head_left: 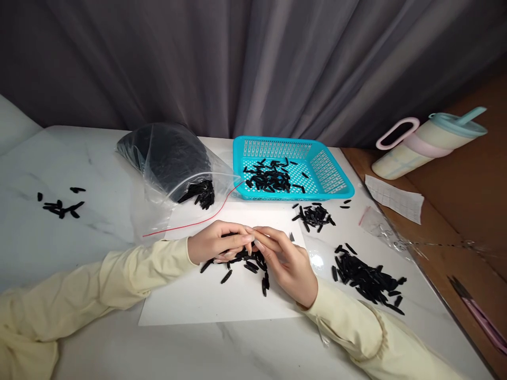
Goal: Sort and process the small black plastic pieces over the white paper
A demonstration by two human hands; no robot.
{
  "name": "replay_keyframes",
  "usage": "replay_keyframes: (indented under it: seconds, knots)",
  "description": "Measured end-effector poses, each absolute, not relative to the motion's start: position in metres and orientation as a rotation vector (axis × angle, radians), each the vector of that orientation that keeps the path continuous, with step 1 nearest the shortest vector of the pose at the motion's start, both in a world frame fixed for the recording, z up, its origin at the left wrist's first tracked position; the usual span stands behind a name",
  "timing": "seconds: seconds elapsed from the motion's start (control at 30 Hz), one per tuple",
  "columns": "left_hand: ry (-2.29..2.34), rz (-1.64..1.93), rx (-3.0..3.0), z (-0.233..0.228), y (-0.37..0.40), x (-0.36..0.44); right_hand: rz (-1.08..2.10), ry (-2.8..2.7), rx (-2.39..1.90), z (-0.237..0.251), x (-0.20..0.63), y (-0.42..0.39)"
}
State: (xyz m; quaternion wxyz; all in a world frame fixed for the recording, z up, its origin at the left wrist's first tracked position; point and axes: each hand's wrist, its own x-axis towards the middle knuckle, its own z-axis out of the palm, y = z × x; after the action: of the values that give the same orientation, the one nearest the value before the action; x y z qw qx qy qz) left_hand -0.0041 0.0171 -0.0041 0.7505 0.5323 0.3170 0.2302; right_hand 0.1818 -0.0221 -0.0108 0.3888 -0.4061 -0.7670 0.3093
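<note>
Pieces (245, 261), small, black and oblong, lie in a loose pile on the white sheet (190, 301) at the middle of the desk (79, 158), directly under both my hands.

Far left on the desk: a small scatter (59, 207) of the same black pieces, well apart from everything else.

Left of centre, behind the sheet: a clear zip bag (166, 158), mostly full of black pieces, lying on its side with its mouth open toward the sheet; some pieces sit at the mouth.

My left hand (217, 241) rests on the sheet over the pile, fingers curled together and down onto the pieces. Whether it grips any I cannot tell. My right hand (287, 261) comes in from the right, fingertips meeting those of the left; fingers pressed together, seemingly pinching something small, but too fine to make out. Both sleeves are pale yellow.

Behind the hands, right of centre: a turquoise basket (332, 174) holding a layer of pieces. Just in front of it, a small heap (313, 215) on the desk.

Right of the sheet: a larger heap (366, 277) of pieces.

Further right: an empty clear bag (380, 227), a paper slip (396, 198), and a pastel cup (428, 142) with straw, lying on the brown surface.
</note>
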Motion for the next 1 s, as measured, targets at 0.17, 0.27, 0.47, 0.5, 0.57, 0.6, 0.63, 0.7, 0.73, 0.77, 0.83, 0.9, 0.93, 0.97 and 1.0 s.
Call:
replay_keyframes:
  seconds: [0.17,0.27,0.47,0.5,0.57,0.6,0.63,0.7,0.73,0.77,0.83,0.9,0.93,0.97,1.0]
  knots:
    - [0.743,0.54,1.07,-0.003,0.017,-0.003,0.681,-1.892,-1.075,-0.012,0.181,-0.022]
    - [0.774,0.598,0.965,-0.002,0.02,-0.002,0.639,-1.914,-1.051,-0.012,0.182,-0.022]
    - [0.749,0.643,0.863,-0.003,0.023,-0.002,0.573,-2.116,-0.86,-0.011,0.182,-0.024]
    - [0.759,0.634,0.868,-0.002,0.023,-0.001,0.544,-2.126,-0.832,-0.011,0.182,-0.024]
    - [0.788,0.608,0.873,0.001,0.021,0.001,0.499,-2.135,-0.779,-0.011,0.181,-0.024]
    - [0.799,0.593,0.867,0.003,0.02,0.003,0.481,-2.134,-0.748,-0.011,0.181,-0.024]
    - [0.808,0.577,0.853,0.006,0.018,0.005,0.459,-2.129,-0.719,-0.012,0.181,-0.024]
    - [0.825,0.538,0.808,0.011,0.013,0.009,0.396,-2.12,-0.673,-0.011,0.181,-0.025]
    - [0.834,0.515,0.786,0.014,0.011,0.012,0.358,-2.127,-0.662,-0.011,0.181,-0.025]
    - [0.847,0.489,0.769,0.015,0.008,0.014,0.317,-2.145,-0.658,-0.011,0.181,-0.026]
    - [0.858,0.448,0.774,0.017,0.003,0.019,0.236,-2.207,-0.679,-0.009,0.18,-0.027]
    - [0.833,0.42,0.84,0.017,0.001,0.023,0.16,-2.272,-0.752,-0.007,0.178,-0.028]
    - [0.818,0.403,0.876,0.016,0.0,0.025,0.13,-2.292,-0.795,-0.006,0.177,-0.029]
    - [0.807,0.385,0.905,0.015,0.001,0.026,0.11,-2.305,-0.832,-0.006,0.176,-0.029]
    - [0.803,0.367,0.92,0.015,0.001,0.028,0.105,-2.31,-0.86,-0.005,0.176,-0.029]
